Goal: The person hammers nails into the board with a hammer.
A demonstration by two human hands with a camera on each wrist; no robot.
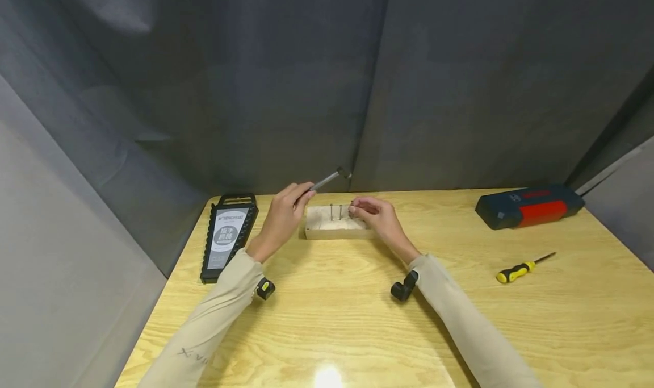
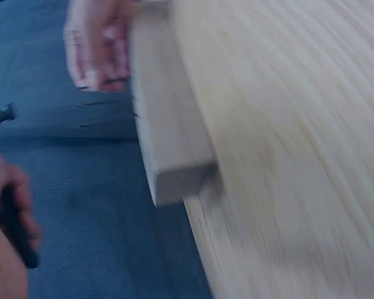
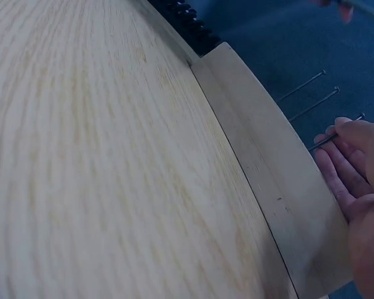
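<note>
The left hand (image 1: 283, 220) grips the hammer (image 1: 325, 180) by its handle (image 2: 25, 251), a sound hold given the likely heavy head (image 2: 2, 116) beyond it, while the right hand (image 1: 380, 215) pinches a slim, probably stiff nail (image 3: 323, 142).

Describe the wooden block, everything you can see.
The wooden block is a long, pale rectangular bar, bare wood by its look, with small dark marks on its near side. It lies flat on the table close to the far edge, long side facing the person. Two slim metal nails stand in its top; to their right, the right-hand grip holds a third nail at its top. Whether that nail is driven in can't be told.
</note>
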